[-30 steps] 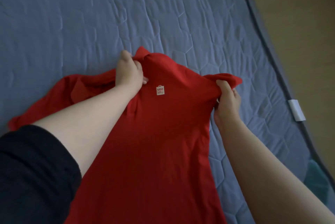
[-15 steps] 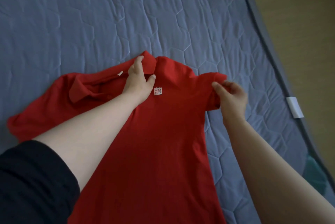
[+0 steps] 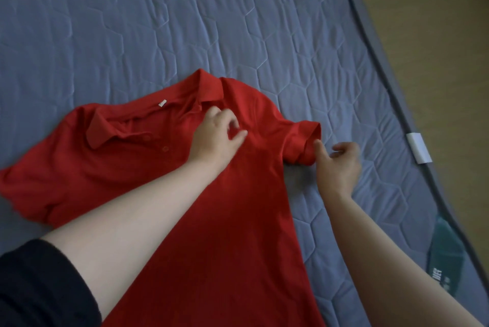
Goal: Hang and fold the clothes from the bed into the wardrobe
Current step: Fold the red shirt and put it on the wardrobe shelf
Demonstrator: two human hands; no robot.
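A red polo shirt (image 3: 238,207) lies front up on the blue quilted mattress (image 3: 185,22), with its collar (image 3: 203,88) pointing away from me and its buttons showing. My left hand (image 3: 214,136) rests on the chest just below the collar, fingers loosely curled and holding no fabric. My right hand (image 3: 338,168) is on the mattress beside the shirt's short sleeve (image 3: 301,141), its thumb at the sleeve hem and its fingers relaxed and empty. The shirt's lower part runs out of view at the bottom.
The mattress edge runs diagonally down the right side, with tan floor (image 3: 436,22) beyond it. A white tag (image 3: 419,148) and a teal label (image 3: 447,255) sit at that edge. Bare mattress stretches beyond the shirt.
Both hands have let go of the shirt's shoulders. The shirt has settled flat on the mattress with the collar and buttons now showing, and the right hand has moved off the sleeve.
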